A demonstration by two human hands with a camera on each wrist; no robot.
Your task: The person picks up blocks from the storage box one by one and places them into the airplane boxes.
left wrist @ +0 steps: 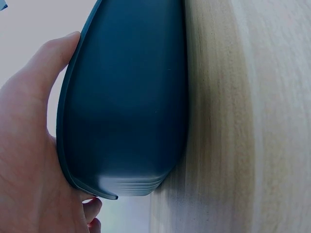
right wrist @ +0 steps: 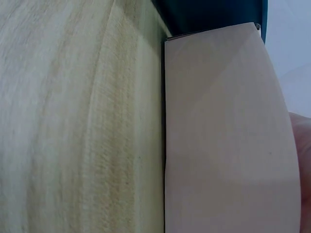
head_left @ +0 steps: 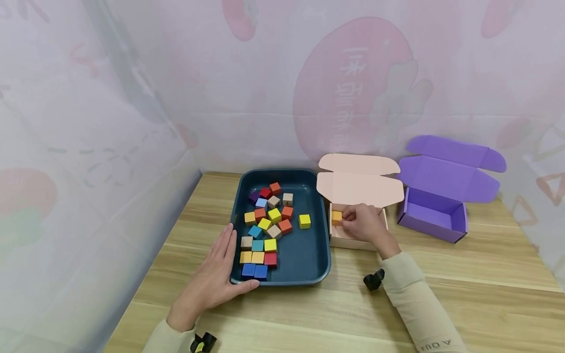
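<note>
A dark blue tray (head_left: 304, 274) lies on the table with several colored wooden cubes in it, mostly along its left half. My left hand (head_left: 214, 274) rests on the tray's near left corner, fingers straight along the left rim and thumb on the front rim. The left wrist view shows that hand (left wrist: 29, 126) at the tray's rim. Inside the open peach box (head_left: 353, 241), my right hand (head_left: 366, 223) pinches an orange cube (head_left: 336, 218) near the left wall. In the right wrist view, the box wall (right wrist: 228, 136) hides the fingertips.
An open purple box (head_left: 434, 228) stands right of the peach box, its lid (head_left: 450, 176) folded back. The peach lid (head_left: 359, 189) also leans back. A yellow cube (head_left: 304, 221) sits apart in the tray's right half. Printed fabric (head_left: 265, 98) hangs behind the table.
</note>
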